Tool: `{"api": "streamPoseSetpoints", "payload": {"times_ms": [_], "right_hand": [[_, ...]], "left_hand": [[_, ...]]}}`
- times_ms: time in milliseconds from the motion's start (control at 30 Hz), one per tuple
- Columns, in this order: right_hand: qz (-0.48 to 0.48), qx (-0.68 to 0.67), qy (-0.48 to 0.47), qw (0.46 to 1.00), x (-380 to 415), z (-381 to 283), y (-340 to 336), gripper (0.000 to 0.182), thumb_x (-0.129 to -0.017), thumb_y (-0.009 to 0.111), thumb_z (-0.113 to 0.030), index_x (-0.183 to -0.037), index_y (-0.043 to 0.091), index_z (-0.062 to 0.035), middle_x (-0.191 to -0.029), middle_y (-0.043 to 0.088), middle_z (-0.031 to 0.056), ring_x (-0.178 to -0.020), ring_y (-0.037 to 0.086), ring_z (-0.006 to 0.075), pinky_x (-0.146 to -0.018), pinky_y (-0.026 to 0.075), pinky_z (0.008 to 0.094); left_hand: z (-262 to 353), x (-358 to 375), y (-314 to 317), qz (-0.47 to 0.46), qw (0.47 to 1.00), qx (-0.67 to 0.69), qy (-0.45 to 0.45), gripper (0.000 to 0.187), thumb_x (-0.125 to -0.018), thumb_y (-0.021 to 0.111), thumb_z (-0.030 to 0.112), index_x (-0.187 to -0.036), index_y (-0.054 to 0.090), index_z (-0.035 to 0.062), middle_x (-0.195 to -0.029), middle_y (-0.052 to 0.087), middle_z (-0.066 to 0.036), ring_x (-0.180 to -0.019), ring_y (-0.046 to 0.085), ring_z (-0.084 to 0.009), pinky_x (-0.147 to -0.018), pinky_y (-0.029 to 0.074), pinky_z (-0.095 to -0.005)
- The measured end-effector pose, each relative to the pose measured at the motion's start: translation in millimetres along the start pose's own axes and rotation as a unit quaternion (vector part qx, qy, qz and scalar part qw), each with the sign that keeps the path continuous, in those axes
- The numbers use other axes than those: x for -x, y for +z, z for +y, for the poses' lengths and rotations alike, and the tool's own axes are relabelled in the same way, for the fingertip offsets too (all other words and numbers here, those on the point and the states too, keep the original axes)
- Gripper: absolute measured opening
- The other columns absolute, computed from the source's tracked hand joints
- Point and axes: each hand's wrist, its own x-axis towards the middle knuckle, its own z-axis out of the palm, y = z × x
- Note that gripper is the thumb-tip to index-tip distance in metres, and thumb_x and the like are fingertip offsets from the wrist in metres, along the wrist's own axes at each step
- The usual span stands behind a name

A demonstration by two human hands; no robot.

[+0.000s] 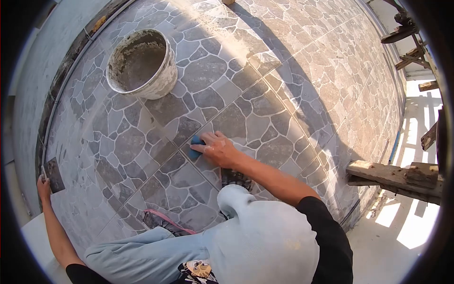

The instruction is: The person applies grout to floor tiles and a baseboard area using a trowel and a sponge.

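My right hand (218, 149) is closed on a blue sponge (195, 147), pressed onto the stone-patterned floor tiles (279, 150) close to where tile joints cross. At the far left, my left hand (44, 187) is wrapped around the handle of a flat trowel (55, 176). Its dark rectangular blade is close to the edge of the tiled surface. Ahead and left of my right hand stands a white bucket (163, 86), smeared with grey and holding greyish material.
A pipe (60, 81) and dark beam edge the tiles on the left. Rough wooden beams (395, 176) jut in from the right. My shoe (163, 222) rests on the tiles. A band of shadow crosses the sunlit part.
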Motion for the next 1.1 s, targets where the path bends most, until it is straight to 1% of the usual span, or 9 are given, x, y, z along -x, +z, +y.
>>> {"api": "streamPoseSetpoints", "payload": {"times_ms": [33, 200, 333, 433, 600, 633, 733, 900, 1100], "right_hand": [[-0.058, -0.001, -0.05, 0.997, 0.6, 7.1, -11.8, 0.048, -0.077, 0.071, -0.014, -0.125, 0.066, -0.0136, -0.109, 0.058, 0.0176, -0.104, 0.059, 0.0365, -0.088, 0.049, 0.047], [0.312, 0.223, 0.422, 0.822, 11.0, 168.4, -117.4, 0.044, -0.088, 0.061, -0.015, -0.13, 0.057, -0.0035, -0.112, 0.057, 0.0244, -0.101, 0.061, 0.0402, -0.087, 0.05, 0.0497], [0.236, 0.207, 0.175, 0.933, -3.4, 83.9, -47.8, 0.05, -0.082, 0.068, -0.013, -0.13, 0.06, -0.0019, -0.107, 0.054, 0.023, -0.1, 0.058, 0.0414, -0.087, 0.049, 0.0487], [-0.09, 0.064, -0.101, 0.989, 1.3, 18.3, -38.4, 0.047, -0.083, 0.066, -0.011, -0.13, 0.062, -0.0083, -0.109, 0.055, 0.0213, -0.1, 0.057, 0.0391, -0.088, 0.048, 0.0473], [0.179, 0.199, 0.254, 0.929, 89.6, 84.9, -101.8, 0.049, -0.084, 0.063, -0.006, -0.132, 0.059, -0.0091, -0.109, 0.054, 0.0206, -0.101, 0.056, 0.0385, -0.091, 0.046, 0.0475], [0.145, 0.183, 0.259, 0.937, 123.9, 82.4, -107.0, 0.05, -0.083, 0.063, -0.006, -0.133, 0.057, -0.0081, -0.109, 0.054, 0.0205, -0.102, 0.056, 0.0388, -0.091, 0.046, 0.0479], [0.06, 0.129, 0.252, 0.957, 210.6, 52.9, -104.9, 0.05, -0.081, 0.062, -0.004, -0.13, 0.057, -0.0042, -0.109, 0.054, 0.0208, -0.103, 0.056, 0.04, -0.092, 0.046, 0.0488], [0.195, 0.159, 0.329, 0.91, 91.2, 61.7, -76.3, 0.045, -0.085, 0.063, -0.008, -0.13, 0.058, -0.0029, -0.112, 0.055, 0.0217, -0.104, 0.057, 0.0394, -0.091, 0.047, 0.0464], [-0.169, 0.045, -0.127, 0.976, -8.0, -63.9, 34.0, 0.04, -0.077, 0.064, -0.005, -0.116, 0.069, -0.0121, -0.108, 0.059, 0.0158, -0.105, 0.06, 0.0344, -0.088, 0.049, 0.0458]], "left_hand": [[-8.4, 4.4, -5.8, 0.026, 0.999, 0.02, 0.001, 0.017, -0.087, 0.056, 0.008, -0.101, 0.061, -0.001, -0.08, 0.06, -0.006, -0.073, 0.056, -0.0137, -0.071, 0.046, -0.0295], [-103.6, 76.9, -8.7, 0.053, 0.993, -0.007, -0.102, 0.027, -0.085, 0.058, 0.011, -0.108, 0.064, -0.0003, -0.092, 0.067, -0.008, -0.085, 0.061, -0.018, -0.081, 0.048, -0.0319], [-117.9, 71.1, -9.0, 0.041, 0.993, -0.033, -0.103, 0.029, -0.086, 0.058, 0.013, -0.111, 0.064, 0.0, -0.092, 0.067, -0.008, -0.083, 0.06, -0.0181, -0.08, 0.048, -0.0316], [-102.1, 18.5, -14.8, 0.016, 1.0, -0.006, -0.021, 0.025, -0.089, 0.055, 0.009, -0.112, 0.063, 0.0007, -0.088, 0.064, -0.005, -0.079, 0.057, -0.0157, -0.077, 0.046, -0.0306], [-149.7, 47.8, -13.8, 0.022, 1.0, 0.006, 0.007, 0.031, -0.089, 0.052, 0.011, -0.116, 0.062, -0.001, -0.092, 0.066, -0.007, -0.084, 0.061, -0.0176, -0.08, 0.048, -0.0317], [-145.1, 70.5, -7.2, 0.128, 0.988, -0.08, 0.028, 0.035, -0.088, 0.052, 0.014, -0.118, 0.061, -0.0032, -0.094, 0.067, -0.011, -0.085, 0.064, -0.0207, -0.08, 0.049, -0.0339], [-187.7, 107.3, -25.7, 0.031, 0.992, -0.077, -0.093, 0.038, -0.087, 0.053, 0.016, -0.118, 0.061, -0.0045, -0.095, 0.068, -0.014, -0.085, 0.065, -0.0233, -0.08, 0.05, -0.0357], [-216.4, 53.3, -26.5, 0.036, 0.998, -0.023, -0.047, 0.043, -0.089, 0.057, 0.015, -0.128, 0.06, -0.0026, -0.111, 0.07, -0.015, -0.101, 0.066, -0.0231, -0.09, 0.049, -0.0338], [-36.2, -22.4, -4.5, 0.002, 1.0, 0.0, -0.009, 0.037, -0.092, 0.058, 0.015, -0.124, 0.06, -0.0042, -0.101, 0.069, -0.012, -0.092, 0.064, -0.0201, -0.085, 0.048, -0.0324]]}}
